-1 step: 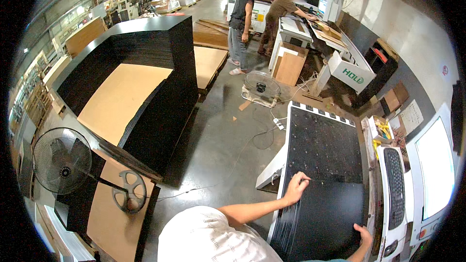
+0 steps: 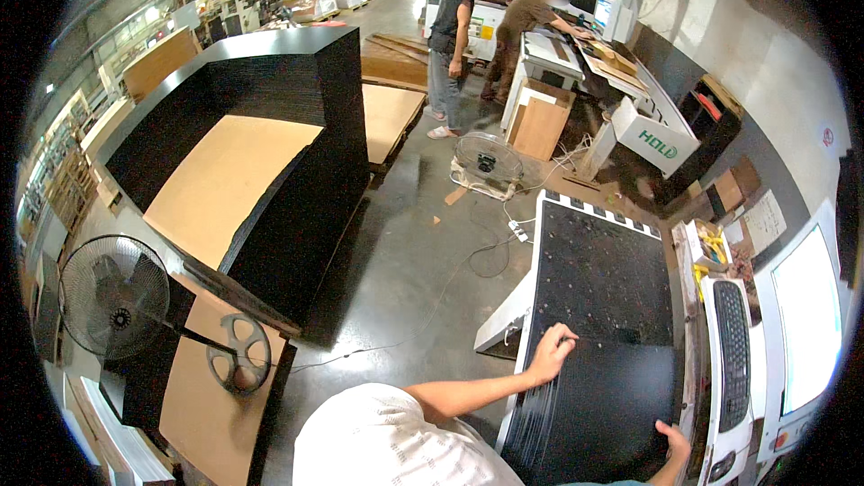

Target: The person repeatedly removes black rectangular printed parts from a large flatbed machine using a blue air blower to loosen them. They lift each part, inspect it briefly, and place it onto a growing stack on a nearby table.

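A glossy black panel [image 2: 621,396] lies across the near part of a dark, speckled machine table [image 2: 594,261]. Its left side shows several fine streaks or layered edges. At the panel's far left corner, my left hand [image 2: 551,356] is closed, thumb and fingers pinched together on the edge. Lower down on the opposite side, my right hand [image 2: 673,444] holds the panel's right edge, thumb on top; its other fingers are partly hidden.
A keyboard [image 2: 731,351] and a bright screen [image 2: 804,324] stand at the right. To the left are a tall stack of black boards [image 2: 337,108] and a pedestal fan [image 2: 115,297]. A floor fan [image 2: 487,163], cables and two people [image 2: 450,27] are farther off.
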{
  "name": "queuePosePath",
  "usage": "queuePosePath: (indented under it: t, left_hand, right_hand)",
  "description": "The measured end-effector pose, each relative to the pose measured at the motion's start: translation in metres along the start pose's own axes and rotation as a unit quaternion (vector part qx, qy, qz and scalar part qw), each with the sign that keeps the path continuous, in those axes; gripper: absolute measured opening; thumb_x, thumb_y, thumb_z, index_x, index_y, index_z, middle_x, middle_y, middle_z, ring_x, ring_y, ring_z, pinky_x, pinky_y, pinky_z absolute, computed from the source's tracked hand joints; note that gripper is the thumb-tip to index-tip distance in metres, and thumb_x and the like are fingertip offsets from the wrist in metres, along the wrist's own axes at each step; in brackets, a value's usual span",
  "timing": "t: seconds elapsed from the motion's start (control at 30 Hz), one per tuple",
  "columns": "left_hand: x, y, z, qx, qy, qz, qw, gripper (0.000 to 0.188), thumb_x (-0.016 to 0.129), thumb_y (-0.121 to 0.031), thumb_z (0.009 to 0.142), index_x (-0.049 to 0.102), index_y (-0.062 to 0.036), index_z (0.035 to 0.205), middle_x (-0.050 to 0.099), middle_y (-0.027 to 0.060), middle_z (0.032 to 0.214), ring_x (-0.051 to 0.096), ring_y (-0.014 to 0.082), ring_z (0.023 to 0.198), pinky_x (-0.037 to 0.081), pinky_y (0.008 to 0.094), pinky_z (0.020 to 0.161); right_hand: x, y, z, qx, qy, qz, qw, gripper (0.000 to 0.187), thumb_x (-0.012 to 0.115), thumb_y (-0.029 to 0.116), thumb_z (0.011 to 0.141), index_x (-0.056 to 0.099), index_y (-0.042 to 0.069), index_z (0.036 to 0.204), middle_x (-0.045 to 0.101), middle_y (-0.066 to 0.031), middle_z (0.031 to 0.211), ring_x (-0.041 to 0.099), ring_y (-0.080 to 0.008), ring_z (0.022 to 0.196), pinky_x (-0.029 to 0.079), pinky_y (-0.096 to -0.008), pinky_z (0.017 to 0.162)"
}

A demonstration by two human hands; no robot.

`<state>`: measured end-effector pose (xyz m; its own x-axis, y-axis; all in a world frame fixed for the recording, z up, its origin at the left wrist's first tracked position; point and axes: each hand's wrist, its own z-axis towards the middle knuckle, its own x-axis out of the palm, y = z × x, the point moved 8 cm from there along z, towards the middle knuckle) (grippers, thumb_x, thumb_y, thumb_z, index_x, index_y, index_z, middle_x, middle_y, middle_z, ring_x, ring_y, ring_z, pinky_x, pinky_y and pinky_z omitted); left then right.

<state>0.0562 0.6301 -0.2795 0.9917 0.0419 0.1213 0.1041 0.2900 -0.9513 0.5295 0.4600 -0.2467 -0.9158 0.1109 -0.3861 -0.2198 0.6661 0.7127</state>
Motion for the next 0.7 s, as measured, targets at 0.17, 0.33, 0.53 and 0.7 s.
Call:
queuePosePath:
  t: [0.17, 0.33, 0.53, 0.7]
  left_hand:
    - [0.002, -0.001, -0.004, -0.07, 0.035, -0.126, 0.989, 0.022, 0.054, -0.015, 0.092, 0.066, -0.0001, 0.102, 0.066, 0.0145, 0.1, 0.063, 0.0291, 0.099, 0.047, 0.0368, 0.091]
    - [0.0, -0.007, -0.003, -0.085, 0.022, -0.12, 0.989, 0.02, 0.055, -0.015, 0.093, 0.066, 0.0, 0.1, 0.066, 0.0151, 0.096, 0.064, 0.0296, 0.095, 0.047, 0.0366, 0.087]
    - [0.001, -0.002, 0.001, -0.069, 0.036, -0.047, 0.996, 0.018, 0.056, -0.016, 0.094, 0.065, -0.0022, 0.1, 0.064, 0.0151, 0.096, 0.061, 0.0327, 0.099, 0.046, 0.0402, 0.09]
    - [0.003, 0.002, 0.004, -0.057, 0.072, -0.066, 0.994, 0.017, 0.057, -0.017, 0.094, 0.065, -0.0039, 0.101, 0.066, 0.014, 0.101, 0.06, 0.036, 0.102, 0.045, 0.0444, 0.093]
  right_hand:
    - [0.0, 0.0, -0.003, -0.002, -0.043, -0.044, 0.998, 0.063, 0.073, 0.045, 0.087, 0.061, -0.006, 0.122, 0.065, -0.0142, 0.115, 0.062, -0.0276, 0.102, 0.047, -0.0428, 0.093]
    - [0.004, 0.002, -0.01, -0.01, -0.092, -0.07, 0.993, 0.06, 0.068, 0.047, 0.091, 0.063, -0.007, 0.117, 0.066, -0.0135, 0.11, 0.061, -0.0268, 0.098, 0.047, -0.0421, 0.09]
    - [0.003, 0.003, 0.0, -0.035, -0.144, -0.095, 0.984, 0.06, 0.061, 0.05, 0.096, 0.065, -0.008, 0.111, 0.067, -0.0128, 0.103, 0.061, -0.0259, 0.093, 0.048, -0.0412, 0.087]
    - [-0.003, 0.007, -0.01, -0.068, -0.214, -0.162, 0.961, 0.062, 0.055, 0.053, 0.1, 0.067, -0.008, 0.106, 0.067, -0.0121, 0.098, 0.061, -0.0251, 0.089, 0.048, -0.0405, 0.084]
